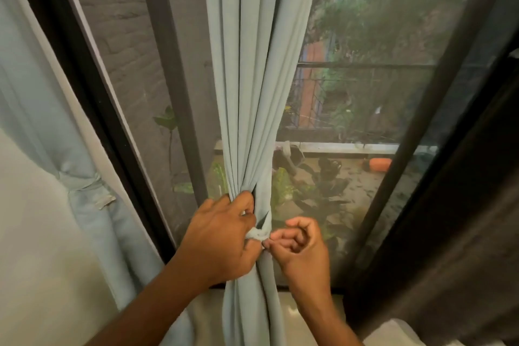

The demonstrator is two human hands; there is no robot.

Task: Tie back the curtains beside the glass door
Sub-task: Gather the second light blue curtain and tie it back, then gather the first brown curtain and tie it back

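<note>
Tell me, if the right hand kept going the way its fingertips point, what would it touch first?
Probably the knotted tie around the middle curtain; the right hand points left at it, almost touching.

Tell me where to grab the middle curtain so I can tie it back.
Grip the middle curtain at its narrow gathered waist, where the tie band wraps it. Come from the room side, fingers curling round the bunched pleats as the left hand does; above, the folds spread wide.
</note>
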